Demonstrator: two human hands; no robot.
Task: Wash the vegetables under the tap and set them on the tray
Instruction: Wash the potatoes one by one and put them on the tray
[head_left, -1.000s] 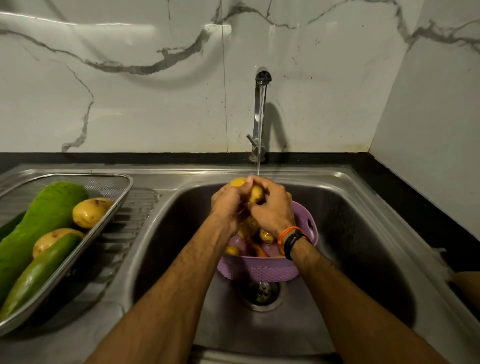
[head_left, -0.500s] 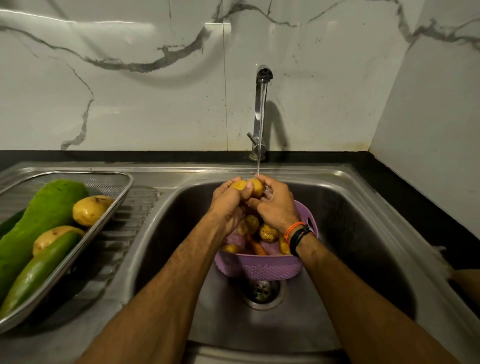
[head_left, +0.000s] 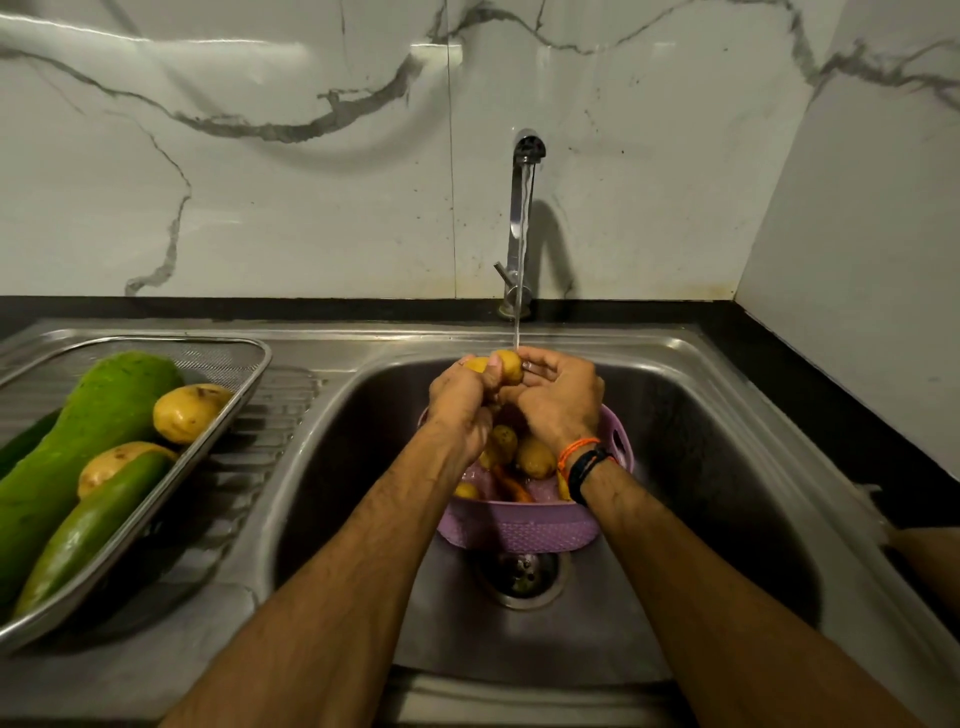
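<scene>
- Both hands are up under the running tap (head_left: 524, 208), holding one yellow potato (head_left: 506, 365) between them, right where the thin stream of water lands.
- The left hand (head_left: 460, 397) has its fingers curled round the potato's left side.
- The right hand (head_left: 558, 397) grips it from the right, fingers bent over the top; an orange band and a black band sit on that wrist.
- Just below the hands a purple basket (head_left: 519, 530) stands in the sink (head_left: 727, 467), over the drain (head_left: 519, 577). Inside it lie a few more potatoes (head_left: 535, 457) and something orange, partly hidden by the arms.
- To the left, on the draining board, a metal tray (head_left: 228, 415) holds a big green gourd (head_left: 98, 410), a smaller green vegetable (head_left: 88, 530) and two washed potatoes (head_left: 187, 413), one touching the gourd, the other tucked under the smaller green one.
- Behind everything is a white marble wall (head_left: 260, 208) with grey veins.
</scene>
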